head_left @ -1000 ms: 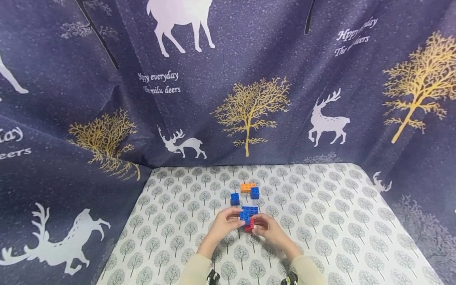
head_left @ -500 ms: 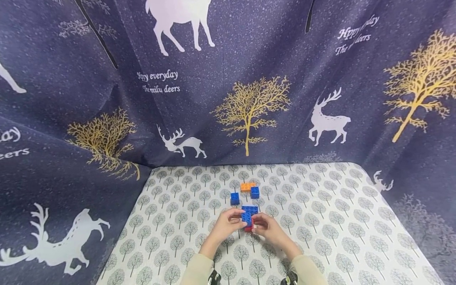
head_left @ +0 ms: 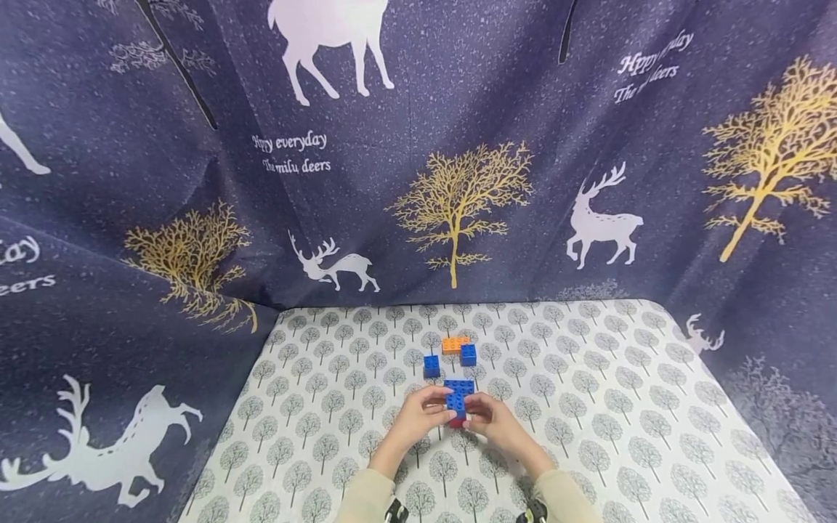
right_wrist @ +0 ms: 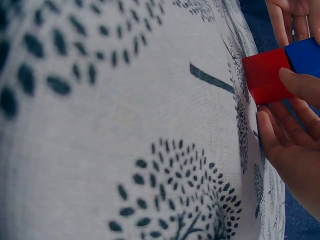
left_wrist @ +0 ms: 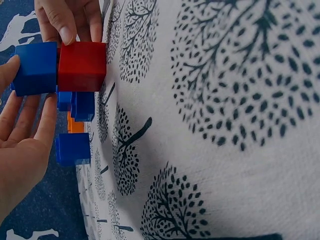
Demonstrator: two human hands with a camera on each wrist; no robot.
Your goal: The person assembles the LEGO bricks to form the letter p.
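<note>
My left hand pinches a blue toy building brick between thumb and fingers. Directly under it is a red building brick, gripped by my right hand. From the left wrist view, the blue brick lines up with the red brick, only a thin gap showing between their faces. In the right wrist view, my right thumb presses the red brick near its edge with the blue one. Just beyond the pair lies a wider blue brick, partly covered by them.
Farther back on the tree-print cloth stand a small blue brick, an orange brick and another small blue brick in front of the orange one. A dark deer-print curtain rises behind the table.
My left hand has shifted slightly right with its blue brick, which now covers most of the red brick in the head view. The right hand keeps its place, and the far bricks have not moved.
</note>
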